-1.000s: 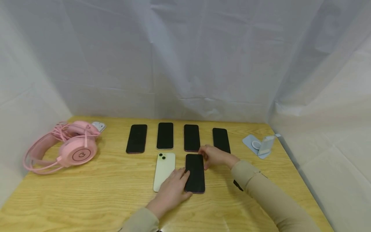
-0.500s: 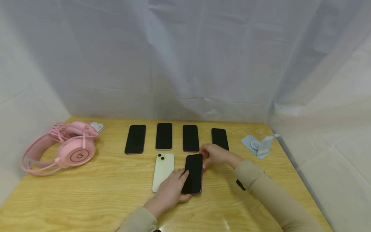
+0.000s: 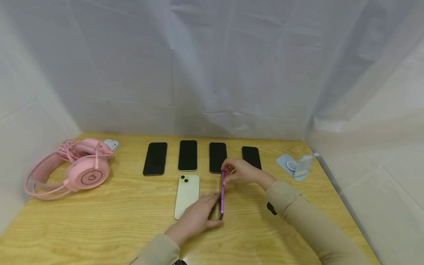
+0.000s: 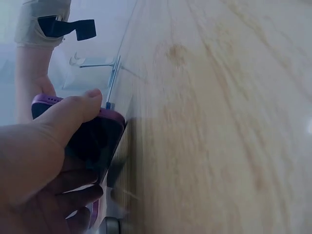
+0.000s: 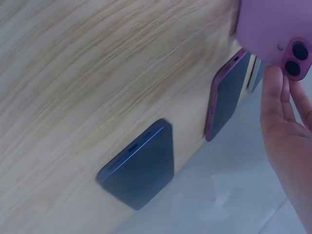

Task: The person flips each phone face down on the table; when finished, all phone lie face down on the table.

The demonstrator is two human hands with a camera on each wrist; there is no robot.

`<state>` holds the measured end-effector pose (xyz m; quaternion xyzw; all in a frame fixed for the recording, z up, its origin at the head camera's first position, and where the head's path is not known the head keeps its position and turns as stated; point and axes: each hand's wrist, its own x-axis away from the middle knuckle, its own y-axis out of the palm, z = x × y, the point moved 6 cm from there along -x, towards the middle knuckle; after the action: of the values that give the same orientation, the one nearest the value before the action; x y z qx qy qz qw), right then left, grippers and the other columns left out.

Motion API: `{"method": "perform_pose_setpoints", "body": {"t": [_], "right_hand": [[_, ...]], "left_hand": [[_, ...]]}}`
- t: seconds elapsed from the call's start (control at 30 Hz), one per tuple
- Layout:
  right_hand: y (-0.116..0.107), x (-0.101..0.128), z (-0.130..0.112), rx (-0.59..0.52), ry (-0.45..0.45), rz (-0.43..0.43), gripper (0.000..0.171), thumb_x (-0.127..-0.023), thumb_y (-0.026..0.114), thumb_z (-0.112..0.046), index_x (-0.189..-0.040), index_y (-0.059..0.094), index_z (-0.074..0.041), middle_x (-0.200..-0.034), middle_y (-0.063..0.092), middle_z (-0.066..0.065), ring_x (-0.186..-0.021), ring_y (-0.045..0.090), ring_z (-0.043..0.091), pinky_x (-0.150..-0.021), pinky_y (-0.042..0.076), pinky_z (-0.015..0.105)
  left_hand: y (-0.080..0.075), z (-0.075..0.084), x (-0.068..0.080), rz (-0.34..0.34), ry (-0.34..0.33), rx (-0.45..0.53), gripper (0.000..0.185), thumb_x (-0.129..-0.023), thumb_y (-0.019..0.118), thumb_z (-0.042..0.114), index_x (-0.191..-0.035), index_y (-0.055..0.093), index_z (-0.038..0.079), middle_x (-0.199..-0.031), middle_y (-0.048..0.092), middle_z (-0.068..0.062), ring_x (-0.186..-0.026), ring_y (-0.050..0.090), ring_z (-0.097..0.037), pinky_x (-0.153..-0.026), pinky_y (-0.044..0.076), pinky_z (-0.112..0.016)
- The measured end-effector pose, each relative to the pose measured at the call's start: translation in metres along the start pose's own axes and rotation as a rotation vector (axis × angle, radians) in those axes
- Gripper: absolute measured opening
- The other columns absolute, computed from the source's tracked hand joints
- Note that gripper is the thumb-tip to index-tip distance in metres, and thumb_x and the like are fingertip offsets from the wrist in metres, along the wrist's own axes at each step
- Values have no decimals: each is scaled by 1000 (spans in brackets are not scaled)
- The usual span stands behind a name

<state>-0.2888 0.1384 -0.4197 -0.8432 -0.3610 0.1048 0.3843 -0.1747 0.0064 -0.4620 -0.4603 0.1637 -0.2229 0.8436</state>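
1. We see both hands on one purple phone [image 3: 222,197]. It stands on its long edge on the wooden table [image 3: 99,221], just right of a pale green phone [image 3: 187,195] that lies back up.
2. Left hand [image 3: 198,217]: fingers curled round the near end of the purple phone. In the left wrist view the thumb lies over the purple rim [image 4: 73,105], with the dark screen facing the palm.
3. Right hand [image 3: 240,171]: fingertips pinch the far top end. The right wrist view shows the purple back and its twin camera [image 5: 295,56] against the fingers [image 5: 275,97].
4. Step in hand, as we judge it: a flip of the purple phone, about halfway, since it is on edge, neither face up nor face down.
5. Next move, as we judge it: tip it over to the right so it lands back up like the green one. That calls for both hands to lower it gently and flat, keeping it apart from the green phone.
6. Behind them a row of four dark phones [image 3: 187,155] lies screen up. The right hand is just in front of the third and fourth.
7. Also on the table: a pink headset [image 3: 82,169] at far left and a light blue stand [image 3: 298,165] at far right, both well apart from the hands.
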Motion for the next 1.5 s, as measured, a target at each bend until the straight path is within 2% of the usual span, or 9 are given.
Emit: {"method": "perform_pose_setpoints", "body": {"t": [0.23,0.4,0.57,0.7,0.87,1.07,1.23,1.4,1.5], "right_hand": [[5,-6,-3,-51,25,-20,46,-80,77,-22,-113,55,1,-109,61,7,-110,59,30,-90,52,32],[9,-9,-1,-74,12,-12,44,-79,77,-20,-113,56,-2,-108,63,7,-107,60,28,-91,52,33],[15,-10,4,-91,-7,-4,54,-78,78,-16,-122,53,1,-115,62,10,-109,59,27,-92,52,33],[20,-11,4,-76,-25,12,59,-78,78,-12,-129,52,3,-119,60,11,-111,58,25,-93,51,33],[24,-12,2,-38,-43,48,55,-80,77,-11,-128,54,2,-118,60,11,-108,58,24,-94,50,34],[26,-15,4,33,-23,75,54,-79,79,-13,-128,57,-3,-116,59,9,-105,57,22,-91,51,31],[30,-17,8,123,15,56,54,-80,79,-21,-127,59,-5,-112,59,6,-100,55,18,-88,50,29],[34,-19,10,226,7,31,54,-78,80,-27,-124,61,-4,-107,60,4,-94,53,16,-83,49,28],[37,-20,10,250,-10,19,56,-78,80,-27,-124,61,-2,-110,61,6,-96,54,17,-85,49,29]], "left_hand": [[2,0,-1,3,-34,28,89,-78,75,47,-143,38,-2,-145,41,-17,-133,37,-35,-111,30,-47],[-7,4,3,82,21,-19,107,-72,81,45,-149,23,-3,-151,29,-20,-138,29,-33,-115,20,-46],[-14,5,4,132,54,-67,115,-68,85,41,-151,17,1,-156,21,-15,-140,25,-30,-115,19,-46],[-16,4,4,127,53,-87,113,-68,84,42,-151,20,0,-155,22,-16,-140,26,-30,-115,20,-46],[-17,3,5,142,46,-95,113,-66,85,43,-150,22,-1,-153,27,-18,-139,28,-30,-114,21,-47],[-16,0,6,139,-2,-77,114,-65,85,45,-148,25,-3,-152,29,-20,-138,29,-31,-114,21,-47],[-12,-2,5,109,-46,-28,114,-64,86,43,-148,26,-5,-151,29,-21,-138,29,-33,-114,21,-47],[-5,-5,3,85,-105,51,112,-62,88,38,-146,28,-6,-149,32,-22,-136,32,-35,-113,23,-47],[-1,-6,2,75,-140,54,112,-62,88,38,-145,29,-7,-149,32,-23,-136,31,-35,-113,24,-47]]}}
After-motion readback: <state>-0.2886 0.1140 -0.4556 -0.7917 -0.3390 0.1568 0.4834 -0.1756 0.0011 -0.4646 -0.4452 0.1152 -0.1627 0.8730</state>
